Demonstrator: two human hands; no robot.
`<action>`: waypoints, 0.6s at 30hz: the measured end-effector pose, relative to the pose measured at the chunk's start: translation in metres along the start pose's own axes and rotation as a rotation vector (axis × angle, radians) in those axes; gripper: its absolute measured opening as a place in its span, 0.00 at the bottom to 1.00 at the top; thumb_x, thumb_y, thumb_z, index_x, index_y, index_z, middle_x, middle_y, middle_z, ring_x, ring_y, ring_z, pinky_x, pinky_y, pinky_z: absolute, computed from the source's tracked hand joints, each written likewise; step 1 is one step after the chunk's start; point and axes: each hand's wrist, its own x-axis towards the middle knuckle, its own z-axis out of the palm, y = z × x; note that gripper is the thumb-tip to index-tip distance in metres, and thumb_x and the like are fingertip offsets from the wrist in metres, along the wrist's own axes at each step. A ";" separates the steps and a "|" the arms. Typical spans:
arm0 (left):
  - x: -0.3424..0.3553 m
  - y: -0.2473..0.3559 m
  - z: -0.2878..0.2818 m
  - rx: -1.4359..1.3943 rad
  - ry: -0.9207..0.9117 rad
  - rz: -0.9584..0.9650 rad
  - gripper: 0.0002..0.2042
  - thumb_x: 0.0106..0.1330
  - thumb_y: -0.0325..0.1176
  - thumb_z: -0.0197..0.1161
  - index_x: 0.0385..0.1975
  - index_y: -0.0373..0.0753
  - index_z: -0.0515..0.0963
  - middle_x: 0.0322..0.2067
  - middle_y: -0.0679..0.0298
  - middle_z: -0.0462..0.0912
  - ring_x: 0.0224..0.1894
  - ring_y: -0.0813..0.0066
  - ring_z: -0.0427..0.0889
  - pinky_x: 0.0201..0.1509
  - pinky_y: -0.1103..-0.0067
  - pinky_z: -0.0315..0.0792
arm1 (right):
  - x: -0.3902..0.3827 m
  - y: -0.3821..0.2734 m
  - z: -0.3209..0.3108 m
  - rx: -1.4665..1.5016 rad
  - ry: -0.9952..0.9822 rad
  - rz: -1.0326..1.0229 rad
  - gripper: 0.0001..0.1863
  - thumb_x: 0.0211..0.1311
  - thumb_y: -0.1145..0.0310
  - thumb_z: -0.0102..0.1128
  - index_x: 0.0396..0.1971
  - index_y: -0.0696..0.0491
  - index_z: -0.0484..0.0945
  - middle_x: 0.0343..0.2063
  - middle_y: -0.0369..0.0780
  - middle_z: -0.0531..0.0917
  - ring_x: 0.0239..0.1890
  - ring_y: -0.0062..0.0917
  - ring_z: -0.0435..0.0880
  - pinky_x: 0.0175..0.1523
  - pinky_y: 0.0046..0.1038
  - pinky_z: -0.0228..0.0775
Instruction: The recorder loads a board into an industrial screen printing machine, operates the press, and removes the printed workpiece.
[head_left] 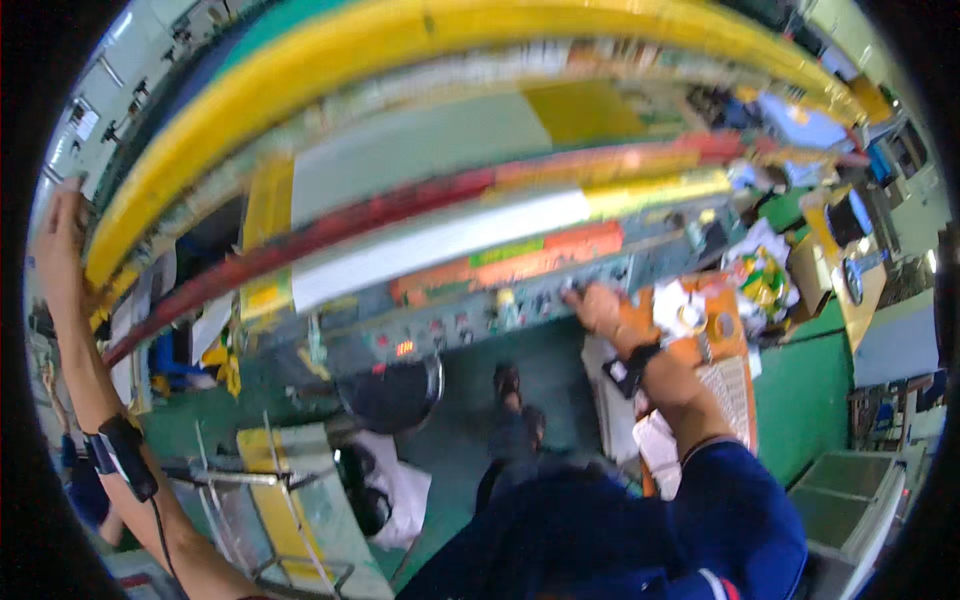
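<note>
One long yellow bar, one red bar; left hand's by the yellow, right hand's at the knobby gray panel, can't tell if either's gripping.

I look through one wide fisheye on the person's head, aimed steeply down past the torso to the shoes, catching the left hand near the left rim and the right hand closer to centre.

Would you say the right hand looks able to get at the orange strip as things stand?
Probably yes: the right hand is at the control panel, close to the orange strip, and nothing visible seems to block it, though the picture is blurred.
</note>
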 end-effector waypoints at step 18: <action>-0.029 0.031 0.031 -0.196 -0.053 0.079 0.12 0.71 0.39 0.58 0.39 0.36 0.79 0.23 0.76 0.68 0.27 0.87 0.63 0.31 0.86 0.57 | 0.004 0.033 0.041 0.990 -0.133 0.115 0.24 0.69 0.50 0.51 0.29 0.57 0.80 0.19 0.37 0.81 0.19 0.22 0.79 0.23 0.24 0.72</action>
